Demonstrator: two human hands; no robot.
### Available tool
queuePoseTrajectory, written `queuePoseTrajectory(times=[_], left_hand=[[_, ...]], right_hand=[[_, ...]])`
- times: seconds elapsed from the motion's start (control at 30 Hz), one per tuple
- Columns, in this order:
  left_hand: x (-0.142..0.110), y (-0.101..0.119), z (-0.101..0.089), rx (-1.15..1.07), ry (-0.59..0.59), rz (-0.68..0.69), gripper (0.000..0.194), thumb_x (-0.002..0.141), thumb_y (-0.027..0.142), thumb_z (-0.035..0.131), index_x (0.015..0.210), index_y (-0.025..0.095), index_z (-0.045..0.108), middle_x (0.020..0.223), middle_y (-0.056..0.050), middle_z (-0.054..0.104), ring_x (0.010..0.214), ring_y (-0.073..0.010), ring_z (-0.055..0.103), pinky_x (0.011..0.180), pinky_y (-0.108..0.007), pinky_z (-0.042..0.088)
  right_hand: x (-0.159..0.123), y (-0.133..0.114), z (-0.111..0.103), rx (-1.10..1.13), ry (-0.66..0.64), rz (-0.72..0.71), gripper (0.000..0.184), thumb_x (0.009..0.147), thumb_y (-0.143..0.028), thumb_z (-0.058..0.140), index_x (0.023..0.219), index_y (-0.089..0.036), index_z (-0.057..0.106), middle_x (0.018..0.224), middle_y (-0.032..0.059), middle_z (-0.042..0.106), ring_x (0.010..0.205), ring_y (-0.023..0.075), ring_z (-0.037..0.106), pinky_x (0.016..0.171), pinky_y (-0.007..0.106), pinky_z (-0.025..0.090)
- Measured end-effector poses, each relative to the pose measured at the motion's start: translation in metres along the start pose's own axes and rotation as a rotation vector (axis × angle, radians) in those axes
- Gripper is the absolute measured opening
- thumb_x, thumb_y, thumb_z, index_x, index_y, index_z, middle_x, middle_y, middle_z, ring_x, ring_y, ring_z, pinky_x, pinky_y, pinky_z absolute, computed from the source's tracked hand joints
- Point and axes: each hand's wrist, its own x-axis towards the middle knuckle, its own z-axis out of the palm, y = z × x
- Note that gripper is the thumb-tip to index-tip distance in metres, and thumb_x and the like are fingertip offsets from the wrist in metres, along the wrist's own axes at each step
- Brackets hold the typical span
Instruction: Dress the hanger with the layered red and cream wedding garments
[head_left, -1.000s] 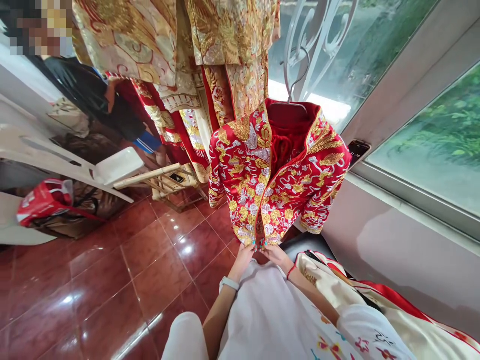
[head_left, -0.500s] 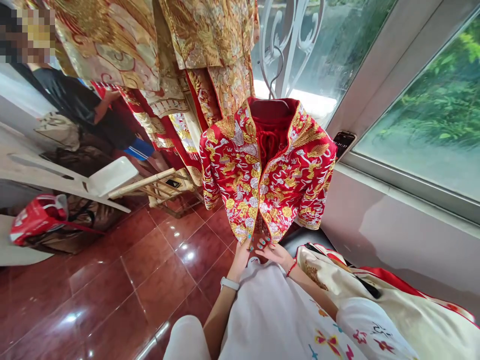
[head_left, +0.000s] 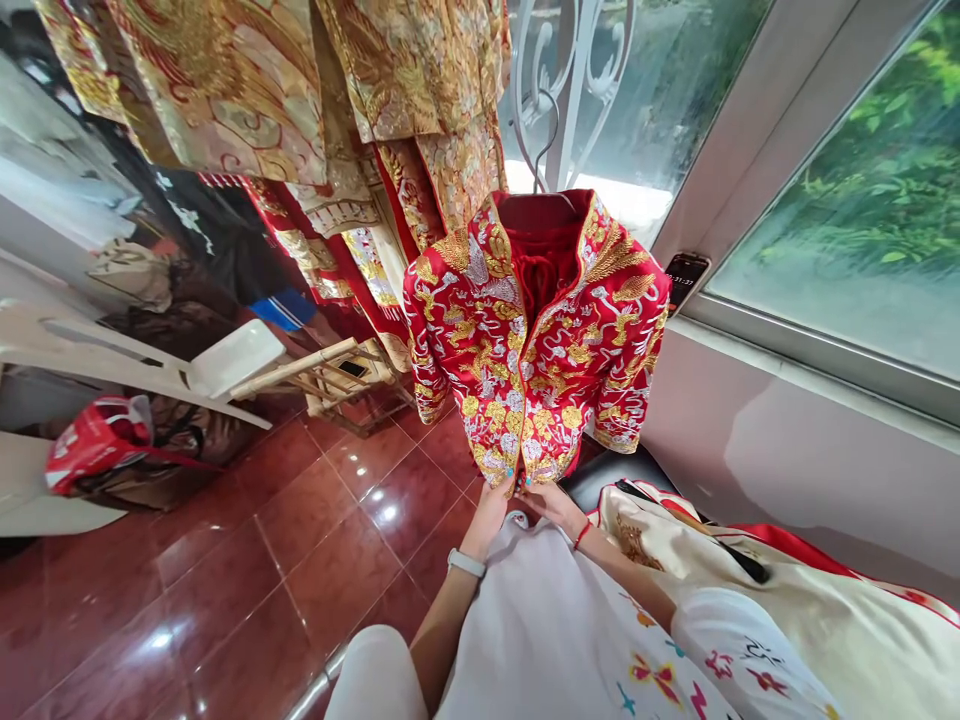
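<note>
A red jacket (head_left: 536,335) thick with gold and silver embroidery hangs on a metal hanger (head_left: 546,150) from the white window grille. Its two front panels meet down the middle. My left hand (head_left: 491,510), with a white band at the wrist, pinches the bottom hem of the left panel. My right hand (head_left: 550,500), with a red bracelet, pinches the hem of the right panel just beside it. Both hands sit at the lower centre of the jacket, fingers closed on the cloth.
More gold and red embroidered garments (head_left: 300,90) hang at the upper left. A phone (head_left: 684,280) leans on the window ledge. A cream and red garment (head_left: 757,590) lies at my right. White plastic chairs (head_left: 150,350), a red bag (head_left: 94,440) and a wooden rack (head_left: 330,375) stand on the red tiled floor.
The jacket's front panels, held apart at the hem half a second ago, are now drawn together. The person at upper left has mostly slipped out of view.
</note>
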Motion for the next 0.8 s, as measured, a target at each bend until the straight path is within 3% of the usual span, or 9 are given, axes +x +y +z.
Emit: queuePoseTrajectory(times=[0.1,0.3,0.47,0.8], left_hand=[[0.000,-0.001,0.001,-0.008,0.010,0.010,0.045,0.058,0.031,0.093,0.096,0.022,0.071,0.103,-0.007,0.077,0.112,-0.0288,0.067,0.114,-0.051,0.039],[-0.008,0.008,0.007,0.009,-0.027,-0.025,0.050,0.058,0.032,0.094,0.103,0.020,0.073,0.115,-0.009,0.075,0.116,-0.0271,0.067,0.113,-0.046,0.041],[-0.011,0.011,0.010,-0.012,0.010,-0.030,0.050,0.053,0.030,0.096,0.097,0.019,0.074,0.108,-0.007,0.077,0.109,-0.0254,0.069,0.111,-0.044,0.042],[-0.009,0.011,0.004,-0.003,-0.029,-0.023,0.049,0.062,0.025,0.091,0.106,0.020,0.072,0.111,-0.006,0.076,0.115,-0.0256,0.067,0.112,-0.044,0.041]], right_hand=[[-0.003,0.000,0.005,-0.008,0.023,-0.010,0.043,0.052,-0.032,0.095,0.087,-0.022,0.070,0.078,0.0006,0.073,0.088,0.0211,0.070,0.087,0.037,0.053],[-0.007,-0.001,0.009,-0.010,0.050,-0.026,0.038,0.053,-0.026,0.094,0.081,-0.021,0.069,0.072,-0.0013,0.071,0.078,0.0175,0.069,0.083,0.034,0.055],[-0.007,0.000,0.009,-0.008,0.079,-0.014,0.042,0.051,-0.026,0.095,0.083,-0.022,0.069,0.073,-0.0024,0.071,0.077,0.0168,0.068,0.084,0.036,0.056],[-0.005,0.005,0.008,-0.027,0.117,0.012,0.043,0.052,-0.030,0.095,0.084,-0.020,0.068,0.076,0.0005,0.070,0.094,0.0228,0.070,0.087,0.038,0.057]])
